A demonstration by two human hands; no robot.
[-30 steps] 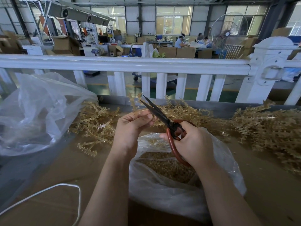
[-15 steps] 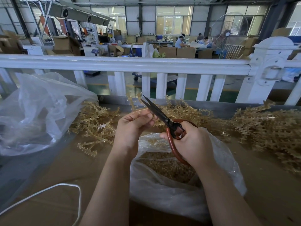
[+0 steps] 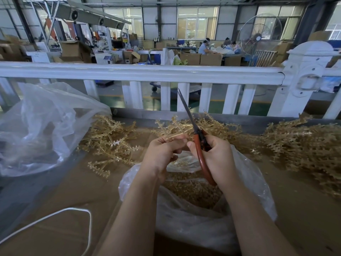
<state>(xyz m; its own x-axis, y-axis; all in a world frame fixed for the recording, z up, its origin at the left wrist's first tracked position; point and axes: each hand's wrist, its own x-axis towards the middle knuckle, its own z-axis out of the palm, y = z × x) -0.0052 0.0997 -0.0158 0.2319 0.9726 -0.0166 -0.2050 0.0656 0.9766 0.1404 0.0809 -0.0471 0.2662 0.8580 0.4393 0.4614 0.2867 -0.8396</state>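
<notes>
Snipping tan plastic sprigs into small bits was the work in hand, as I read it from the head view. At the centre of the frame the left hand [image 3: 162, 154] pinched a short sprig [image 3: 175, 138] between thumb and curled fingers, and its free end reached right toward the scissors [image 3: 196, 134], close to the pivot. The right hand [image 3: 216, 159] was wrapped round the red-brown handles, and the blades stood almost closed, pointing up toward the white railing [image 3: 140, 72]. Both hands hovered over the open mouth of the clear bag [image 3: 203, 228] at lower centre, which held a mound of cut pieces. More uncut sprigs lay on the tabletop [image 3: 55, 209]: a loose heap [image 3: 110, 143] left of centre and a thicker heap [image 3: 304, 148] at the right edge. A second bag [image 3: 42, 126], crumpled, filled the left side. To do this cut well, I judged that the blades had to open first. The sprig should then go deep toward the pivot, where the bite is strongest, with the left fingertips held back from the edge. Cutting directly above the bag mouth would let the piece drop in rather than skip onto the tabletop. Thin plastic may spring away as it parts, so a short, firm squeeze seemed wiser than a slow one.
</notes>
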